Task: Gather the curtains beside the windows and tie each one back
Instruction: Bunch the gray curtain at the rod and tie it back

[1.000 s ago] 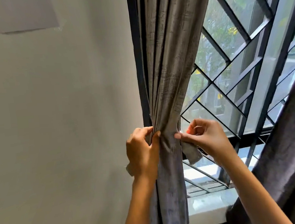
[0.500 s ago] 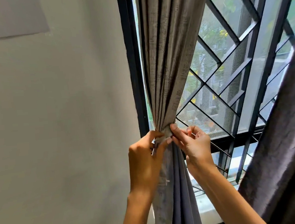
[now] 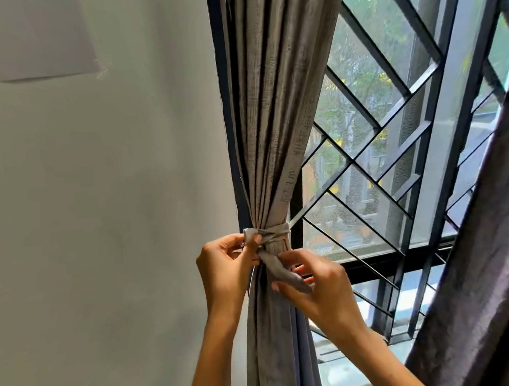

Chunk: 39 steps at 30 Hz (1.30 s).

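My fingers are curled in on the cloth: the thumb and forefinger of my left hand (image 3: pixel 225 266) pinch the short upper end of the tie-back (image 3: pixel 273 231) where it sticks out at the left edge of the bundle, and my right hand (image 3: pixel 321 288) pinches the longer loose end, which hangs down and to the right across my fingertips. Both hands sit just below the band, close together but not touching each other.

The tie-back is wrapped around the grey curtain (image 3: pixel 279 99), cinching its folds into a narrow waist. Above the band the pleats fan upward and lean to the right; below it the cloth falls straight down between my forearms. The curtain hangs at the left edge of the window, against the dark window frame (image 3: pixel 222 104).

To the left is a pale wall (image 3: pixel 96 205) with a sheet of paper (image 3: pixel 28 37) stuck near the top. Behind the curtain, to the right, a black metal grille (image 3: pixel 393 115) of slanted bars covers the glass, with trees beyond. A second, darker curtain (image 3: pixel 481 266) hangs at the far right edge.
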Each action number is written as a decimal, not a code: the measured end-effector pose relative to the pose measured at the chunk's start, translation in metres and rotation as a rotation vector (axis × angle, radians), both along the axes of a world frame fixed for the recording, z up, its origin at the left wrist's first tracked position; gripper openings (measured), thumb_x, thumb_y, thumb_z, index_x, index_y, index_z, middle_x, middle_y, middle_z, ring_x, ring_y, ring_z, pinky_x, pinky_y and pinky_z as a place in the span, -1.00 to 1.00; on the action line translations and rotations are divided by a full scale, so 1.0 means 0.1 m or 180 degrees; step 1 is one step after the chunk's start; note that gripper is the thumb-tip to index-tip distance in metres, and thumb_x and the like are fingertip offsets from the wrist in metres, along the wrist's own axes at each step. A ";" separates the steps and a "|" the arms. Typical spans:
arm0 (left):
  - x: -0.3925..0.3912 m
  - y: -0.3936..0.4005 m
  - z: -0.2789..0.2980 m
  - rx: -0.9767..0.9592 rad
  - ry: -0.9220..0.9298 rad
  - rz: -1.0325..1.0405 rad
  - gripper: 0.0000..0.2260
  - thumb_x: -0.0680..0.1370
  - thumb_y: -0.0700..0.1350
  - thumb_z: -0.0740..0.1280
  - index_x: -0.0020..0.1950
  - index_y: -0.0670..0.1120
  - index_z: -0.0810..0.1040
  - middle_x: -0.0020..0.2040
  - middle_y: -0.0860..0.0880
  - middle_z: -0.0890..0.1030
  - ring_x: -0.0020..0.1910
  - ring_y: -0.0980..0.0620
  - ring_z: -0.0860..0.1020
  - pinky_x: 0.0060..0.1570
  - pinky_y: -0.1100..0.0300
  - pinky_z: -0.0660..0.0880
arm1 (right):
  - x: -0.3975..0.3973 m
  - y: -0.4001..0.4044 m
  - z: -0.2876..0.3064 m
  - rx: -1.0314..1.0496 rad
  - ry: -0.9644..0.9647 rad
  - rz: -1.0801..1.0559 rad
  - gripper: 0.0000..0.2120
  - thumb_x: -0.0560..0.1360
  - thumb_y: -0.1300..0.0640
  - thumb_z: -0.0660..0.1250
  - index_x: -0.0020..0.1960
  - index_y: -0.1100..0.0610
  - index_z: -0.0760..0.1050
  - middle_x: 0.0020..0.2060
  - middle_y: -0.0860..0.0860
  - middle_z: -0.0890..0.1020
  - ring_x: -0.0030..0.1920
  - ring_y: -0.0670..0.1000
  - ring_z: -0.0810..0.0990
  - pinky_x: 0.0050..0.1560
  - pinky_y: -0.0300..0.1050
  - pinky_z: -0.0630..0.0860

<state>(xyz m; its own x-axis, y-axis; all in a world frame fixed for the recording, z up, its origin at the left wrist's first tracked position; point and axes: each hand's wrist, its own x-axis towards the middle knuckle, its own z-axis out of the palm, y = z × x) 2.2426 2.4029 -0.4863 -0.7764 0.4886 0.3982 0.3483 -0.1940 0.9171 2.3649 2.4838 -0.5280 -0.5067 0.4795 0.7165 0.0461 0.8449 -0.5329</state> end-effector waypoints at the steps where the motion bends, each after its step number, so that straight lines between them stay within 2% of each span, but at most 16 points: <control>1: 0.01 0.00 -0.01 0.0021 0.0075 0.0038 -0.89 0.43 -0.08 0.46 -0.15 -0.12 0.65 -0.27 -0.03 0.68 -0.28 0.03 0.67 -0.24 0.16 0.63 | 0.00 0.02 -0.02 0.0160 -0.0008 -0.0113 -0.69 0.35 0.05 0.52 0.06 0.01 0.57 -0.09 -0.14 0.66 -0.17 -0.17 0.63 -0.23 -0.15 0.60; 4: 0.09 -0.01 -0.02 0.0087 0.0356 0.0123 -0.87 0.45 -0.06 0.43 -0.15 -0.11 0.64 -0.30 0.04 0.66 -0.30 0.14 0.65 -0.33 0.38 0.54 | 0.01 0.06 0.01 0.0585 0.0062 -0.0391 -0.73 0.38 0.19 0.45 0.06 0.01 0.58 -0.11 -0.12 0.64 -0.20 -0.08 0.63 -0.26 -0.16 0.55; 8: 0.16 -0.01 -0.06 0.0097 0.0959 0.0311 -0.88 0.48 -0.07 0.41 -0.15 -0.12 0.63 -0.36 0.05 0.61 -0.39 0.23 0.57 -0.42 0.51 0.41 | 0.04 0.15 0.06 0.0789 0.0147 -0.0623 -0.73 0.38 0.31 0.47 -0.01 0.02 0.64 -0.05 -0.11 0.60 -0.14 -0.10 0.60 -0.26 -0.15 0.54; 11: 0.15 0.01 -0.13 0.0023 0.1649 0.0741 -0.83 0.44 -0.08 0.40 -0.10 -0.17 0.64 -0.18 -0.03 0.64 -0.32 0.20 0.55 -0.24 0.56 0.46 | 0.05 0.19 0.14 0.0950 0.0434 -0.0707 -0.89 0.46 0.15 0.40 -0.06 0.01 0.67 0.02 -0.04 0.57 -0.07 -0.06 0.57 -0.21 -0.09 0.56; 13: 0.17 0.01 -0.19 -0.0087 0.1855 0.0901 -0.80 0.41 -0.11 0.43 -0.05 -0.19 0.63 -0.10 -0.05 0.62 -0.20 0.20 0.51 -0.09 0.62 0.39 | 0.05 0.20 0.20 0.1148 0.0618 -0.0734 -0.86 0.51 0.05 0.33 -0.08 0.01 0.67 -0.01 -0.02 0.55 -0.06 -0.01 0.52 -0.24 -0.04 0.54; 16: 0.18 0.00 -0.22 0.0040 0.2262 0.0691 -0.80 0.51 -0.08 0.37 -0.04 -0.23 0.61 -0.09 -0.06 0.62 -0.10 0.24 0.48 -0.03 0.65 0.34 | 0.04 0.24 0.27 0.1454 0.0959 -0.0831 -0.94 0.43 0.10 0.43 -0.11 -0.03 0.66 -0.10 -0.03 0.52 -0.08 0.02 0.47 -0.21 0.01 0.43; 19: 0.16 -0.03 -0.21 0.0224 0.2582 0.0412 -0.67 0.58 0.02 0.22 -0.04 -0.23 0.61 -0.10 -0.09 0.64 -0.06 0.09 0.55 0.02 0.58 0.38 | 0.05 0.27 0.29 0.1536 0.1297 -0.0841 -0.91 0.38 0.18 0.49 -0.15 0.02 0.66 -0.20 -0.02 0.57 -0.19 0.01 0.46 -0.24 0.02 0.40; 23: 0.17 -0.07 -0.21 0.0223 0.2572 0.0259 -0.61 0.58 0.10 0.19 0.01 -0.20 0.61 -0.07 -0.08 0.66 -0.09 0.04 0.62 0.04 0.53 0.42 | 0.06 0.28 0.26 0.1563 0.1439 -0.0792 -0.90 0.35 0.28 0.52 -0.19 0.13 0.64 -0.24 0.01 0.62 -0.24 0.05 0.53 -0.29 0.04 0.47; 25: 0.18 -0.09 -0.21 0.0170 0.2604 0.0221 -0.65 0.57 0.09 0.21 0.02 -0.17 0.61 -0.07 -0.06 0.66 -0.08 0.06 0.61 0.03 0.55 0.42 | 0.05 0.29 0.29 0.1493 0.1559 -0.0696 -0.81 0.34 0.35 0.51 -0.18 0.14 0.56 -0.24 0.02 0.64 -0.24 0.05 0.58 -0.30 0.03 0.52; 29: 0.21 -0.09 -0.20 0.0092 0.2661 0.0154 -0.74 0.52 0.02 0.30 0.02 -0.14 0.61 -0.07 -0.02 0.65 -0.09 0.12 0.59 0.00 0.56 0.41 | 0.01 0.31 0.36 0.1511 0.1554 -0.0628 -0.88 0.36 0.40 0.45 -0.31 0.27 0.58 -0.24 0.06 0.66 -0.24 0.06 0.61 -0.30 -0.04 0.52; 31: 0.22 -0.09 -0.22 0.0093 0.2611 0.0160 -0.76 0.52 -0.01 0.31 0.02 -0.15 0.60 -0.07 -0.02 0.64 -0.09 0.13 0.58 0.00 0.55 0.42 | -0.01 0.31 0.34 0.1346 0.1631 -0.0459 -0.89 0.37 0.42 0.44 -0.31 0.30 0.59 -0.23 0.09 0.65 -0.22 0.04 0.62 -0.26 -0.08 0.54; 36: 0.24 -0.05 -0.27 0.0236 0.2463 0.0246 -0.84 0.52 -0.12 0.35 0.04 -0.17 0.59 -0.10 -0.03 0.65 -0.05 0.18 0.55 -0.01 0.58 0.39 | -0.06 0.26 0.22 0.1093 0.1532 -0.0057 -0.93 0.45 0.34 0.38 -0.15 0.31 0.65 -0.08 0.09 0.66 -0.04 -0.05 0.65 -0.04 -0.18 0.56; 39: 0.22 -0.04 -0.28 0.0293 0.2364 0.0227 -0.84 0.46 -0.20 0.40 0.03 -0.14 0.58 -0.11 0.04 0.64 -0.08 0.32 0.51 -0.07 0.58 0.40 | -0.07 0.29 0.13 0.1136 0.1308 0.0106 -0.83 0.42 0.36 0.40 0.01 0.31 0.65 0.08 0.10 0.65 0.11 0.02 0.63 0.09 -0.08 0.55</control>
<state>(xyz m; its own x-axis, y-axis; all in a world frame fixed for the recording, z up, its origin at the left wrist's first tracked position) 2.2645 2.3988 -0.5142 -0.3162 0.3866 0.8664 0.8836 -0.2124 0.4173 2.3579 2.5126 -0.5155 -0.1613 0.1589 0.9740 -0.1354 0.9741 -0.1813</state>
